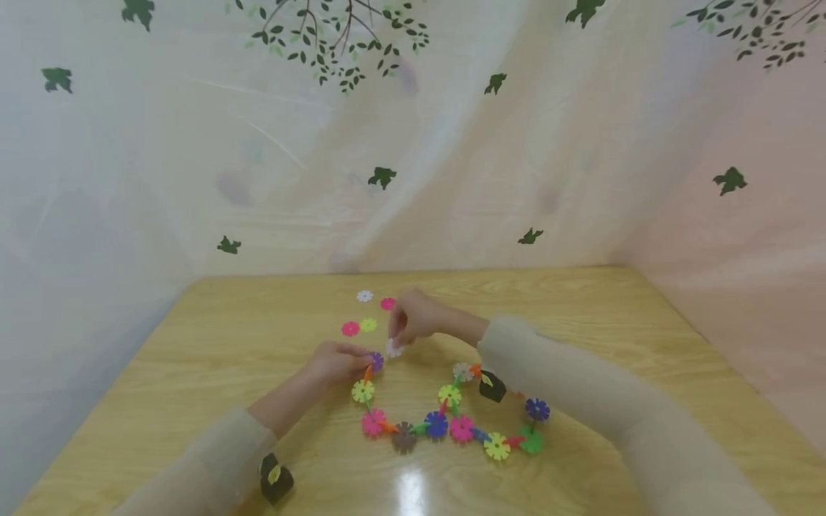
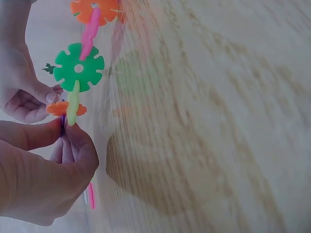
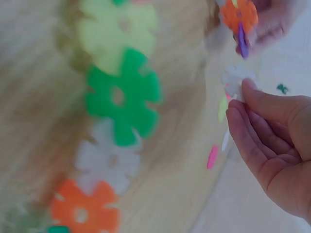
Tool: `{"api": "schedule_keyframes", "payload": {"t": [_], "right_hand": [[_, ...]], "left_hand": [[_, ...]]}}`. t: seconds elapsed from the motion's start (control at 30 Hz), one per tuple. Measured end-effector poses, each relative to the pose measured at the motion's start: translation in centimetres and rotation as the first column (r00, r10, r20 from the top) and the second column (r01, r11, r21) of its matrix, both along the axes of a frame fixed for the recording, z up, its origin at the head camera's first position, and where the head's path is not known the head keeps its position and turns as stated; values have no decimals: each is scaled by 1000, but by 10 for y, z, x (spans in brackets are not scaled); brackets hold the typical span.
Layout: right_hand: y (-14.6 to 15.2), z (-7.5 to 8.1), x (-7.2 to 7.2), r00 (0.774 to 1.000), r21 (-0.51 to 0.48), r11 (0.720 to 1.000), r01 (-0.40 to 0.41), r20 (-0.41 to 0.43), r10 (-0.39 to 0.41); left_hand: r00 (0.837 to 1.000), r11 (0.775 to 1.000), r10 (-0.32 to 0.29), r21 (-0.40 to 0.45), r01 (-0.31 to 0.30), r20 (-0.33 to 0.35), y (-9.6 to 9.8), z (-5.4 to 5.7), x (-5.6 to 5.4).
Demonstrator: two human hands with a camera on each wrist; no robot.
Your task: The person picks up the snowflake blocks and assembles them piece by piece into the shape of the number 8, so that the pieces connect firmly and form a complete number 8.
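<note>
My left hand (image 1: 338, 362) pinches a purple notched plastic disc (image 1: 377, 361) at one end of a long chain of interlocked flower-shaped discs. An orange disc (image 2: 73, 108) is joined to the purple one, then a yellow-green one and a green one (image 2: 90, 73) in the left wrist view. Between thumb and fingers, my right hand (image 1: 416, 315) holds a white disc (image 3: 235, 80). A small gap separates the white disc from the purple one. The chain bends across the table past a blue disc (image 1: 436, 425), and my right forearm hides part of it.
Beyond the hands lie loose discs: a white one (image 1: 364, 295), two pink ones (image 1: 350, 328) and a yellow one (image 1: 368, 325). The wooden table (image 1: 226, 337) ends at a pale curtain (image 1: 290, 215) with leaf prints, which also hangs along both sides.
</note>
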State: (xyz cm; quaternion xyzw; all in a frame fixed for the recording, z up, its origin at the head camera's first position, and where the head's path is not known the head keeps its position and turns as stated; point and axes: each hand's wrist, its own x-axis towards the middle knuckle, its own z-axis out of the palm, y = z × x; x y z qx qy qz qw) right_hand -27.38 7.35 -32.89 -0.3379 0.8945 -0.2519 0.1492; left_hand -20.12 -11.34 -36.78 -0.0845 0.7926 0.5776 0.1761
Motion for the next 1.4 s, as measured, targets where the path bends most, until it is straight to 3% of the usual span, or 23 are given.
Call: {"api": "schedule_keyframes", "payload": {"t": [0.3, 0.67, 1.03, 1.4], "right_hand": [[4, -7, 27, 991, -66, 997, 51, -118, -59], [1, -15, 32, 965, -147, 989, 20, -256, -57], [4, -19, 32, 976, -226, 973, 42, -197, -88], [4, -20, 33, 975, -269, 963, 30, -202, -87]], "left_hand": [[1000, 1000, -14, 28, 15, -5, -3, 1, 0], [1000, 1000, -19, 4, 19, 11, -4, 1, -1], [1000, 1000, -9, 28, 8, 5, -5, 2, -2], [1000, 1000, -7, 3, 7, 18, -5, 5, -2]]}}
